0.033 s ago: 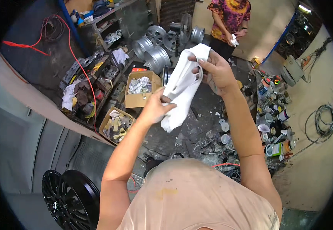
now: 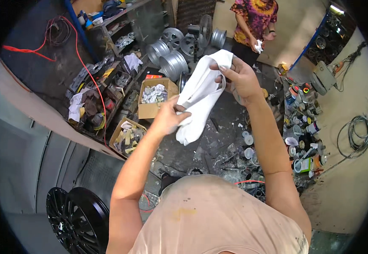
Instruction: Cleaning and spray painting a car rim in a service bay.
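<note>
My left hand (image 2: 170,115) grips the lower left edge of a white cloth (image 2: 199,114), which hangs in loose folds between my hands, above the floor. With its fingers hooked in the top fold of the cloth, my right hand (image 2: 241,82) holds it up and to the right, higher than the left. The upper part of the cloth forms a loop with a long gap in it. Just behind the cloth stands a cardboard box (image 2: 150,111) of crumpled silvery material.
Silver wheels (image 2: 173,65) are piled at the back, near a person (image 2: 251,21) holding something white. Cluttered shelves (image 2: 133,8) stand back left. Paint cans and cups (image 2: 302,127) crowd the right. A black wheel (image 2: 78,220) sits lower left; a red hose (image 2: 78,46) hangs at left.
My left hand has shifted slightly left with its end of the cloth. The cloth's opening looks a little different. The other person's hands have moved slightly.
</note>
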Tool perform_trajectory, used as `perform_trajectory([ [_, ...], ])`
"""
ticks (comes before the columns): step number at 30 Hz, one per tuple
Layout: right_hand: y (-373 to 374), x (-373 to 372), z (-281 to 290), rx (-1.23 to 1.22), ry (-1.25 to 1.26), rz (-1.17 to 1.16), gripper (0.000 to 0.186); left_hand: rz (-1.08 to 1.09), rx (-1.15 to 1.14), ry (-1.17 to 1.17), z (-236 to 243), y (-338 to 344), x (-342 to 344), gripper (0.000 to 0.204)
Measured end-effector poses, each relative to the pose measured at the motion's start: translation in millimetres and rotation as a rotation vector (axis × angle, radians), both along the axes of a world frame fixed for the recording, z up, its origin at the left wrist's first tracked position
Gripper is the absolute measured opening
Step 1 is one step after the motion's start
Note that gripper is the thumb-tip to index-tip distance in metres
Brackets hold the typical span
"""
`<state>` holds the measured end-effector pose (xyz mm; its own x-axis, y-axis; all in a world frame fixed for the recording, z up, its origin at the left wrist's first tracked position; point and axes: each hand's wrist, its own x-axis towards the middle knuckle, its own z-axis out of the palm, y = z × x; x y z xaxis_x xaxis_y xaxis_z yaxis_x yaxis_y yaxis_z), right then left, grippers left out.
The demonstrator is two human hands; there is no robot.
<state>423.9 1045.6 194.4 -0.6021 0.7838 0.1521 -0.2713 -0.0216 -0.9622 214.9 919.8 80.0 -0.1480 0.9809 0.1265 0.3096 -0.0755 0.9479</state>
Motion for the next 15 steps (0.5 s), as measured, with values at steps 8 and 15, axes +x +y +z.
perform_trajectory([
  [8,31,35,-35,0.27,-0.264,-0.307,0.018,0.068,0.081,0.631,91,-7,-28,0.021],
  [15,43,38,-55,-0.033,0.058,-0.183,0.019,0.089,0.312,0.685,97,-3,-12,0.024],
])
